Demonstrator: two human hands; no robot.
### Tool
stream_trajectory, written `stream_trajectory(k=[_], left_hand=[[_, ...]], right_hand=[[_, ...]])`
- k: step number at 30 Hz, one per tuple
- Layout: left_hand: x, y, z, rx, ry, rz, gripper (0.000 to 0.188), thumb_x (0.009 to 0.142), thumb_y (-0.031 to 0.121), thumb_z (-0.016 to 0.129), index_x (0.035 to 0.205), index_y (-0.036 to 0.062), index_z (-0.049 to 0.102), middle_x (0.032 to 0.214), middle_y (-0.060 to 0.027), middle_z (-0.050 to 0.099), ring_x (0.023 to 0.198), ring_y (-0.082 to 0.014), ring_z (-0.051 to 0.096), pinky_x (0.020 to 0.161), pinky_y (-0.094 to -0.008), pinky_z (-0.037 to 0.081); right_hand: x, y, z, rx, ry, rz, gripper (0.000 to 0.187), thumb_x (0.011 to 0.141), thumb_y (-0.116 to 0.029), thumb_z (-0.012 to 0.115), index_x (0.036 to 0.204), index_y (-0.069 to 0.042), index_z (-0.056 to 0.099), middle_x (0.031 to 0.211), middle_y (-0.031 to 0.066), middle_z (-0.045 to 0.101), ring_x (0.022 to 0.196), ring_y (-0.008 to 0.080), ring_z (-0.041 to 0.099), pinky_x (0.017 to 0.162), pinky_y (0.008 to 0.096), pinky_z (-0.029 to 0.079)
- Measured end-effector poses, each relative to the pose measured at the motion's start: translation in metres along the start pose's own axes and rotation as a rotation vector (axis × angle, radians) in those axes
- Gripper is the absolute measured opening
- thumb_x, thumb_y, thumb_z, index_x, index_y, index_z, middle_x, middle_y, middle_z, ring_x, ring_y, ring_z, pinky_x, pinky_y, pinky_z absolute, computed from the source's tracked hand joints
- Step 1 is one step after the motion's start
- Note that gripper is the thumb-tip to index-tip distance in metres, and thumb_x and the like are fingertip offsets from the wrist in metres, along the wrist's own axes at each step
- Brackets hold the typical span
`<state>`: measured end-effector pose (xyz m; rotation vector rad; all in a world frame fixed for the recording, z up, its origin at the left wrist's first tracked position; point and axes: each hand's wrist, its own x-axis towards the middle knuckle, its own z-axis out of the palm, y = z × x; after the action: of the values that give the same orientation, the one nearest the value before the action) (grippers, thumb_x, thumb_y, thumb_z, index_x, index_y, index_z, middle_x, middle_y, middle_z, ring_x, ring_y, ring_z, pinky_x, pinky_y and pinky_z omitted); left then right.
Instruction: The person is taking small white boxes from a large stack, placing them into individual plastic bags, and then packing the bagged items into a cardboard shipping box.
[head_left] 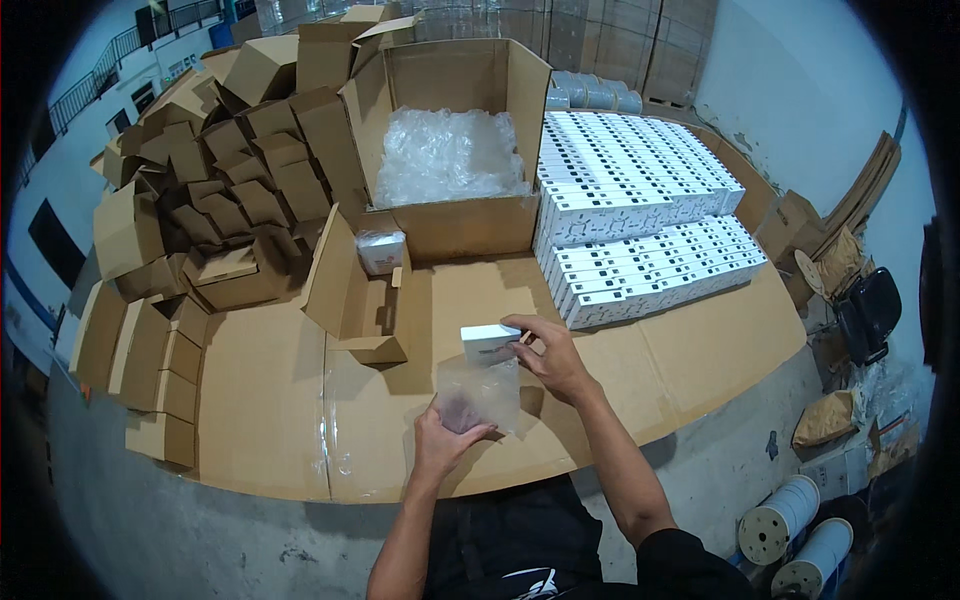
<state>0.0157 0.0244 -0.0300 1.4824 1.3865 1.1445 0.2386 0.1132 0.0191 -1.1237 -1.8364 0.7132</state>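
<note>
Small white box (pixel 488 344) is pinched by its right end, just below frame centre, between the barely parted thumb and fingers of the right hand (pixel 550 358). Right under it, a clear plastic bag (pixel 492 393) is gripped low by the half-curled left hand (pixel 445 440). Loads more white boxes (pixel 640 215) are stacked upper right, btw.

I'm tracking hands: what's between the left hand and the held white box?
In the head view, a clear plastic bag lies between the left hand and the white box.

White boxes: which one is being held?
The white box in the right hand, by the clear bag; no hand touches the stacked white boxes at right.
</note>
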Motion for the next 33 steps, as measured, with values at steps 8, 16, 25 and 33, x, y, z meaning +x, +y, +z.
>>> stream_trajectory(k=[8, 16, 25, 33], left_hand=[[0.001, 0.018, -0.002, -0.012, -0.04, 0.023, 0.066, 0.066, 0.021, 0.094, 0.121, -0.0008, 0.064, 0.107, -0.0149, 0.074, 0.098, -0.0242, 0.072, 0.088, -0.0368, 0.056], [0.001, 0.006, -0.004, 0.027, -0.025, 0.025, 0.068, 0.066, 0.021, 0.094, 0.123, -0.0012, 0.063, 0.11, -0.0166, 0.074, 0.101, -0.0248, 0.071, 0.091, -0.038, 0.056], [0.001, 0.006, -0.004, -0.022, -0.039, 0.008, 0.062, 0.066, 0.021, 0.094, 0.117, 0.0006, 0.064, 0.106, -0.015, 0.074, 0.098, -0.0246, 0.072, 0.087, -0.037, 0.056], [0.002, 0.018, -0.005, -0.032, -0.035, 0.077, 0.059, 0.068, 0.021, 0.093, 0.114, 0.0007, 0.063, 0.101, -0.0127, 0.074, 0.095, -0.0222, 0.071, 0.085, -0.0359, 0.056]], right_hand=[[0.002, -0.01, 0.0, 0.798, 0.378, 0.098, 0.029, 0.09, 0.004, 0.069, 0.109, 0.0, 0.048, 0.099, 0.009, 0.059, 0.094, 0.0144, 0.064, 0.077, 0.029, 0.062], [-0.005, -0.018, -0.005, 0.72, 0.122, 0.076, 0.028, 0.09, 0.004, 0.07, 0.108, -0.002, 0.049, 0.097, 0.0046, 0.059, 0.092, 0.0105, 0.061, 0.08, 0.0256, 0.054], [-0.006, -0.014, -0.02, 0.698, -0.132, 0.153, 0.026, 0.092, -0.001, 0.068, 0.11, -0.004, 0.05, 0.098, 0.002, 0.057, 0.089, 0.009, 0.058, 0.082, 0.026, 0.051], [-0.005, -0.009, -0.011, 0.751, -0.205, 0.26, 0.023, 0.095, -0.005, 0.067, 0.109, -0.005, 0.049, 0.105, 0.0033, 0.052, 0.093, 0.0094, 0.056, 0.072, 0.0255, 0.054]])
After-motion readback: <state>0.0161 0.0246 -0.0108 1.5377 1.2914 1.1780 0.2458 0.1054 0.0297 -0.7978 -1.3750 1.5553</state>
